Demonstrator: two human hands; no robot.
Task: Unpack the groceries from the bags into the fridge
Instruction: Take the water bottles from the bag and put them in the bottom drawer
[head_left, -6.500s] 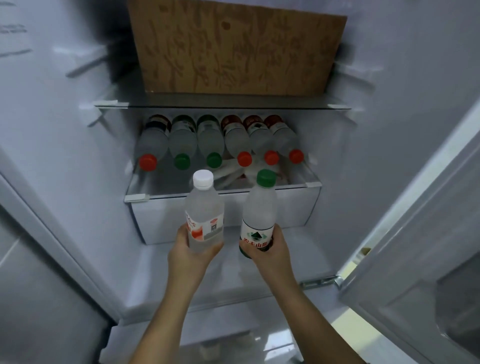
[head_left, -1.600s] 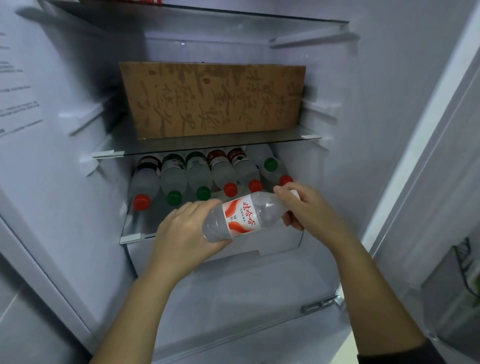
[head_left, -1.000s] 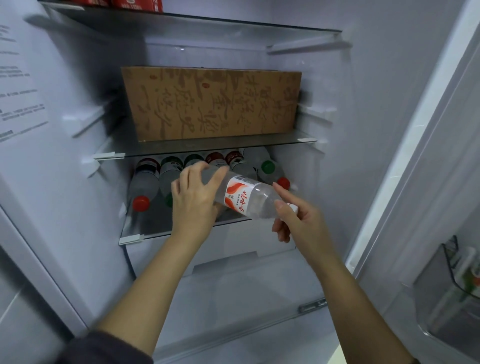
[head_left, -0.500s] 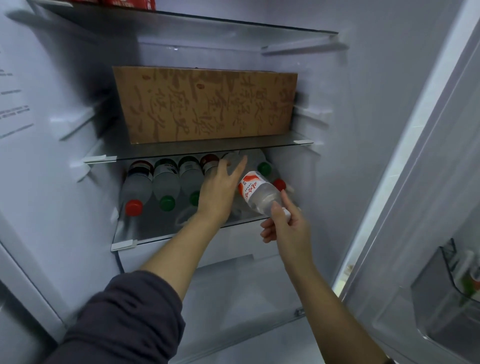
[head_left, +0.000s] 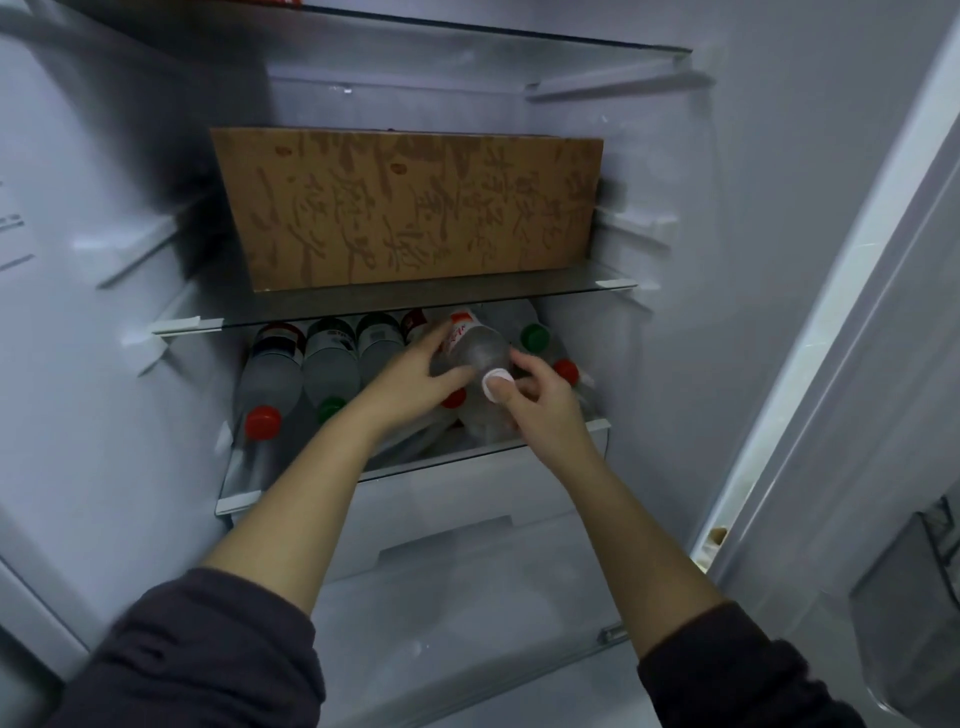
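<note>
Head view. The white-capped bottle (head_left: 475, 353) lay on its side with its base pointing into the fridge (head_left: 727, 260) and its cap toward the door. It rested over the row of bottles (head_left: 327, 364) lying on the lower glass shelf (head_left: 467, 452).

The left hand (head_left: 415, 374) grasped the bottle's body from the left. The right hand (head_left: 540, 405) pinched the cap end.

Judgement: one hand steered while the other fed it in lengthwise, so the bottle would settle into a groove between the bottles beneath. A green-capped bottle (head_left: 535, 336) lay just to its right in the second layer.

Lying flat seemed forced by the low gap under the shelf above, which carried the cardboard box (head_left: 410, 208).

Risk noted: round on round, so it could roll forward once let go. Placement was not yet finished.
</note>
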